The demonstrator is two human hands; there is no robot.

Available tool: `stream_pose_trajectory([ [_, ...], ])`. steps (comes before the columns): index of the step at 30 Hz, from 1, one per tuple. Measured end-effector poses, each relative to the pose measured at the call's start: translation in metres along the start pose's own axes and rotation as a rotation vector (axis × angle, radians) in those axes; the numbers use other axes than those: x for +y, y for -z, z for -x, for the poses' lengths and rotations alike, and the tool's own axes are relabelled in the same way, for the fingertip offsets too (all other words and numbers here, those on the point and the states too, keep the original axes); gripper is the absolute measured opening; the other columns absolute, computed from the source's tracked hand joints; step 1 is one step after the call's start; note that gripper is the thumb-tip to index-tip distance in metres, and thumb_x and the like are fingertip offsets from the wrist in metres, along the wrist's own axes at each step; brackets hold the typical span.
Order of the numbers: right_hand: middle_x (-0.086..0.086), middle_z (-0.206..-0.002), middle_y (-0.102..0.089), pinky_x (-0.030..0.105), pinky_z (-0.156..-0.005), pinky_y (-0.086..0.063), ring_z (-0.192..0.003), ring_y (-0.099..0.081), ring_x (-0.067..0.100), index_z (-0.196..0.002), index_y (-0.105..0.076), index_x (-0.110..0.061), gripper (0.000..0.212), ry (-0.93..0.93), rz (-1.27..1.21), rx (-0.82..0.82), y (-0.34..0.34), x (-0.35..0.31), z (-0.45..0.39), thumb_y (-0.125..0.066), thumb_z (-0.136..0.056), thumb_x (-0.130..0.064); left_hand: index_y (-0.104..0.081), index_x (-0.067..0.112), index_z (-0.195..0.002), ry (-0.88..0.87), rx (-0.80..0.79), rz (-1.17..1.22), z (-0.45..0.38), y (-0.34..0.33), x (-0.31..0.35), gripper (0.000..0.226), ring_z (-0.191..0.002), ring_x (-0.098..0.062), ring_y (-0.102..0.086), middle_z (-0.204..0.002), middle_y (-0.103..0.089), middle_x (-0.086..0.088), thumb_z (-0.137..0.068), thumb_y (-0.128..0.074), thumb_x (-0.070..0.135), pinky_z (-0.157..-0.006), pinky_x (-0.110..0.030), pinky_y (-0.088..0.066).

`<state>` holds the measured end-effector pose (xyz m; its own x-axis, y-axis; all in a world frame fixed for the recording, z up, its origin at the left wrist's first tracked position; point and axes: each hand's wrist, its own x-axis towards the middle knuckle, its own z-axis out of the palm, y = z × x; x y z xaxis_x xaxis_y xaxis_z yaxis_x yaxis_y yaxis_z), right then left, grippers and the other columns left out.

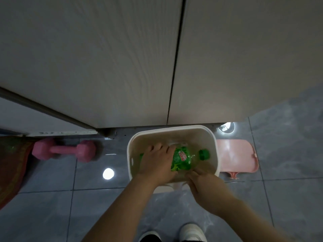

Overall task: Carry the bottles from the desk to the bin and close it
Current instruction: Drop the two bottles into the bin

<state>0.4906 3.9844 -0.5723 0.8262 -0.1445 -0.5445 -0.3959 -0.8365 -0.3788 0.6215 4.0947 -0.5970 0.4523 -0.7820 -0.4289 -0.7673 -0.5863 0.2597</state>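
Note:
A white open bin stands on the floor against the cabinet doors. Inside it lies a clear bottle with a green label and a green cap pointing right. My left hand reaches into the bin and is wrapped over the bottle's left half. My right hand is at the bin's near right rim, its fingertips close to the bottle's underside; whether it holds anything is unclear. A second clear bottle seems to lie behind the green one, mostly hidden. The pink lid lies on the floor to the bin's right.
A pink dumbbell lies on the grey tiled floor to the left. Pale cabinet doors rise behind the bin. A patterned rug edge is at far left. My shoes stand below.

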Motion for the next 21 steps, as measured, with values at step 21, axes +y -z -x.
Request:
stream_pose_trajectory([
  [21,0.007,-0.118,-0.061,0.03,-0.083,-0.048,-0.099,-0.061,0.024,-0.118,-0.058,-0.014,0.031,-0.077,-0.29,-0.008,0.026,-0.01,0.008,-0.036,-0.097,-0.017,-0.051,0.019,-0.125,0.28,-0.093,0.399,0.011,-0.015,0.007,0.034,-0.11,-0.021,-0.055,-0.126,-0.058,-0.005,-0.092,-0.049,0.028,-0.093,-0.034,-0.046],
])
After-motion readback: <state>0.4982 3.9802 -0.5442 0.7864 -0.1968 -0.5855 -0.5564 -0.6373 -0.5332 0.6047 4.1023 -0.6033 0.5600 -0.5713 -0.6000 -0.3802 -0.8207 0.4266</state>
